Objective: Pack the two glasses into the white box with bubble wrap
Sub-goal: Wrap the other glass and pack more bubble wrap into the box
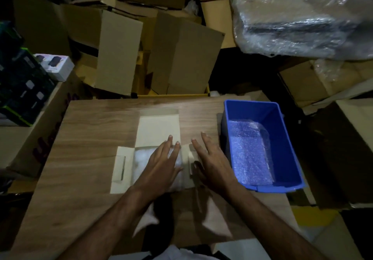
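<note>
The white box (158, 128) lies open on the wooden table (90, 122), its lid folded away from me and its side flaps spread out. Inside it sits a bundle of bubble wrap (141, 158); no glass shows through it. My left hand (161, 164) lies flat on the bundle with straight fingers. My right hand (212, 158) rests with straight fingers over the box's right flap (186, 154), beside the left hand.
A blue plastic bin (286, 138) stands at the table's right end with a sheet of bubble wrap (250, 154) lying in it. Flattened cardboard boxes (181, 57) are piled behind the table, small product boxes (56, 66) at the left, a plastic-wrapped bundle (292, 17) at the back right.
</note>
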Tool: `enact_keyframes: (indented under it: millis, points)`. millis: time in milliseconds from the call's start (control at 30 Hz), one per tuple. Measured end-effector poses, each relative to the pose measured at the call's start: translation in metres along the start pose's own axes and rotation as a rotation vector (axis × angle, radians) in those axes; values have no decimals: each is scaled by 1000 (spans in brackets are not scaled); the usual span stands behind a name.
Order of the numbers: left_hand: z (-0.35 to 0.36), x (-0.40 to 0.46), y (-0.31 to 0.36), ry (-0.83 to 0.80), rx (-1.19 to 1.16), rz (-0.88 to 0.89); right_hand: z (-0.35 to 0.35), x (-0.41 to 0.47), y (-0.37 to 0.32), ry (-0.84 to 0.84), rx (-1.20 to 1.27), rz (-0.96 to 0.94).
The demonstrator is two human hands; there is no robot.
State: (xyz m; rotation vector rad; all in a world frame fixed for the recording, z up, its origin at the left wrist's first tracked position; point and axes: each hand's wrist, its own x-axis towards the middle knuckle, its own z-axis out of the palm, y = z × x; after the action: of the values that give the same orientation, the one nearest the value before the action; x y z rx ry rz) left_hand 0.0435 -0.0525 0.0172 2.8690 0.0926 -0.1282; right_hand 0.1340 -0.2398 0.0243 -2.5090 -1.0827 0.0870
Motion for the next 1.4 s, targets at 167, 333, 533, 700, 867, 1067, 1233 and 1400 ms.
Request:
enact_keyframes:
  millis: [167, 333, 533, 700, 867, 1067, 1233, 1400]
  points:
    - [12, 51, 59, 21, 58, 184, -32, -28, 65, 95, -25, 154]
    - [28, 99, 128, 50, -28, 243, -47, -52, 150, -29, -65, 238]
    - [55, 132, 150, -52, 28, 156, -29, -45, 211, -559, -278, 225]
    - [64, 139, 153, -9, 10, 119, 2, -48, 237, -675, -358, 167]
    - [71, 140, 151, 20, -52, 128, 16, -42, 246, -684, -475, 87]
    - [64, 138, 153, -14, -60, 97, 2, -24, 241, -524, -445, -113]
    - [56, 136, 154, -31, -45, 89, -11, -26, 244, -358, -193, 31]
    - [49, 122, 139, -41, -109, 123, -57, -37, 214, -1, 38, 100]
